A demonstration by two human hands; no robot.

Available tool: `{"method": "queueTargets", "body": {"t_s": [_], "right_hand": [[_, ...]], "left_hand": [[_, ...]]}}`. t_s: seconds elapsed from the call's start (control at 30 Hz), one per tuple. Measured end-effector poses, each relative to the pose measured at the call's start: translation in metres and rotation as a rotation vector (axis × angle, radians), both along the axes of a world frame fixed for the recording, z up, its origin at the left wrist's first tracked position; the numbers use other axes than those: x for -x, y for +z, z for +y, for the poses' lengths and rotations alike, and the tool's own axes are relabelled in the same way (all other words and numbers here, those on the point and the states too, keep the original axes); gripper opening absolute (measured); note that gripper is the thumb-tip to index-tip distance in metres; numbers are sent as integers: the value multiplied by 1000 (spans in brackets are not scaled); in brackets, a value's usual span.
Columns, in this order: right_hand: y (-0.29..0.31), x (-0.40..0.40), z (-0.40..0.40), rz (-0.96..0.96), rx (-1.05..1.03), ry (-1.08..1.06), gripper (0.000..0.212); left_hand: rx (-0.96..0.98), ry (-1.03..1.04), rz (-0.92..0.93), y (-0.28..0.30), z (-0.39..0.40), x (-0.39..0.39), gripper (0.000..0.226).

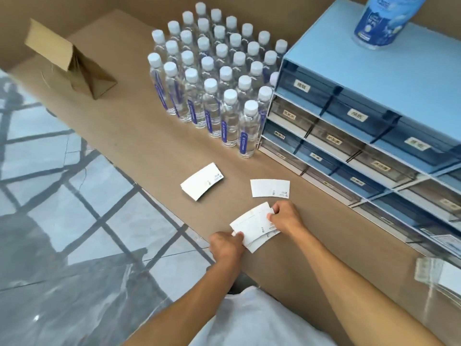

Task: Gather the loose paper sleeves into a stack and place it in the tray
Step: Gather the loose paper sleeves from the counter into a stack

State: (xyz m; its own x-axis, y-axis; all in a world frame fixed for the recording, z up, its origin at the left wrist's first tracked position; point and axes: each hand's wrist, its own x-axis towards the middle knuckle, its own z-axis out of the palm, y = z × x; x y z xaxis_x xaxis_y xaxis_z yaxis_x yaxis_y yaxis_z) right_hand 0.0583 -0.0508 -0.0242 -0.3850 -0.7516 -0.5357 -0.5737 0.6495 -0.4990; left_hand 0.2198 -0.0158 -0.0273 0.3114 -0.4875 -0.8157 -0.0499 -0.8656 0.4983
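- Far left of the bottle block (214, 78): folded cardboard box (72, 61), tipped on the brown counter (139, 136), wide bare surface between the two.
- Below and left of the bottle block: counter's near edge running diagonally, tiled floor (62, 208) beyond it.
- Just below the bottle block: small pile of white paper sleeves (201, 181), angled, clear of the bottles and close to the counter edge; open counter all round.
- Lower, near the counter edge: left hand (225, 244), fingers closed, pinching the lower-left corner of a loosely fanned handful of sleeves (254, 227), edges not squared.
- Below and right of the bottle block: single flat sleeve (270, 188), apart from the handful, a narrow strip of counter before the drawer fronts.
- Right hand (287, 216), fingers curled, gripping the handful's upper-right end.
- Touching the bottle block's right side: blue drawer organizer (374, 78), a blue-labelled container (381, 21) on top.
- Far lower right: blurred clear item with white contents (439, 275); tray or not, cannot tell.
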Motion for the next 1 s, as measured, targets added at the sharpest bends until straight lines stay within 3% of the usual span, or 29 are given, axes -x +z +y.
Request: {"method": "queueTargets", "body": {"t_s": [0.3, 0.43, 0.53, 0.63, 0.7, 0.9, 1.0], "right_hand": [[-4, 13, 4, -223, 13, -249, 13], [-2, 21, -5, -296, -10, -355, 15], [6, 27, -23, -260, 57, -383, 10], [15, 35, -46, -160, 102, -396, 29], [16, 41, -57, -119, 94, -407, 31], [12, 49, -71, -154, 48, -480, 17], [8, 48, -77, -131, 45, -484, 17]], "left_hand": [[30, -49, 45, -1, -5, 5, 31], [119, -88, 28, 2, -28, 9, 23], [167, -133, 35, 7, -55, 23, 20], [177, -220, -13, 17, -86, 42, 11], [147, -257, -67, 17, -104, 52, 25], [134, -242, -131, 18, -133, 69, 10], [103, -242, -171, 17, -137, 69, 24]]}}
